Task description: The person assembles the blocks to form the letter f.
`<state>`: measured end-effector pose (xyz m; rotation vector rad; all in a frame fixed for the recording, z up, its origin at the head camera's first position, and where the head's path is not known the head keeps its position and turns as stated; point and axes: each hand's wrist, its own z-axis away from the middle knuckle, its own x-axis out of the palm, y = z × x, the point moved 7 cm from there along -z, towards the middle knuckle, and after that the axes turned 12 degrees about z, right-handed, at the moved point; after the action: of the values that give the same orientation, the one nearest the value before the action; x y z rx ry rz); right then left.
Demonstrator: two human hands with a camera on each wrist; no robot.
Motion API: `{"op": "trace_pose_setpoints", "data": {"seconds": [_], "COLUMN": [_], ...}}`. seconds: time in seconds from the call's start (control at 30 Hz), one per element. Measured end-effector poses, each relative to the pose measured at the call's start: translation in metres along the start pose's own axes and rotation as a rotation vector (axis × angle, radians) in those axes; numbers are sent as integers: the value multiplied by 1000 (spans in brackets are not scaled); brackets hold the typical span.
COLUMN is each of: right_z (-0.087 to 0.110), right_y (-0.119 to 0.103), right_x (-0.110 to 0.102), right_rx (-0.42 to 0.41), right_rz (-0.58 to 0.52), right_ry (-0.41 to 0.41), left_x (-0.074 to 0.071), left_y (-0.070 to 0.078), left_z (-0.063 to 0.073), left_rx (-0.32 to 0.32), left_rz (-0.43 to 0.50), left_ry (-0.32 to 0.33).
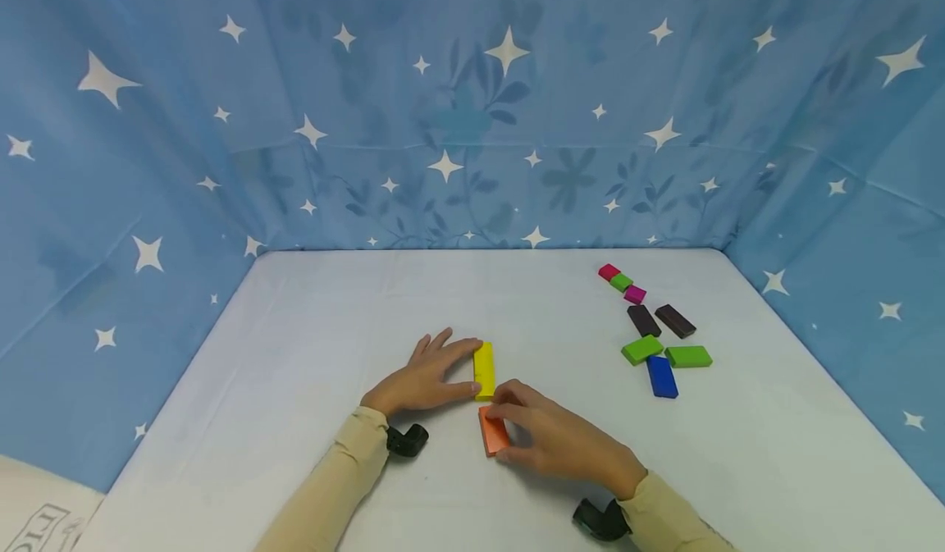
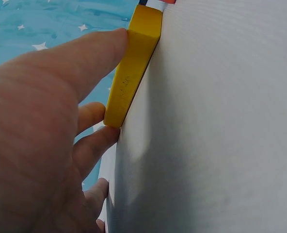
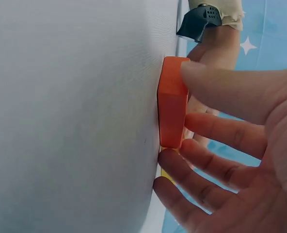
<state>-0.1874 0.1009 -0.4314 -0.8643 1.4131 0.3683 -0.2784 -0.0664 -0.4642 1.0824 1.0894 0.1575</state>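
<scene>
In the head view a yellow block (image 1: 483, 371) lies flat near the table's middle, its long side running away from me. My left hand (image 1: 424, 378) holds it from the left, thumb at the near end and index finger at the far end. Just nearer to me is an orange block (image 1: 494, 432), slightly tilted in direction. My right hand (image 1: 557, 435) grips that one from the right, thumb at its near end and fingers at its far end. A small gap parts the two blocks. The right wrist view shows the orange block (image 3: 173, 102) resting on the table.
Rightward on the white table (image 1: 332, 306) lie two dark brown blocks (image 1: 675, 321), two green blocks (image 1: 689, 357) and a blue block (image 1: 662, 377). Behind them sit a small red block (image 1: 609, 271), a small green block (image 1: 622, 282) and a small magenta block (image 1: 635, 294). A blue star-patterned curtain (image 1: 472, 125) surrounds the table.
</scene>
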Motion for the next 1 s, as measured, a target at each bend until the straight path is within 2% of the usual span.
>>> {"op": "trace_pose_setpoints", "data": {"seconds": [0.43, 1.0], "right_z": [-7, -9], "right_y": [2, 7], "right_x": [1, 5], "right_rx": [-6, 72], "right_rz": [-4, 0], "right_ry": [67, 44], "left_x": [-1, 0], "left_y": [-1, 2], "left_z": [1, 0], "left_rx": [7, 20], "left_rz": [18, 12], "left_ry": [-1, 0]}}
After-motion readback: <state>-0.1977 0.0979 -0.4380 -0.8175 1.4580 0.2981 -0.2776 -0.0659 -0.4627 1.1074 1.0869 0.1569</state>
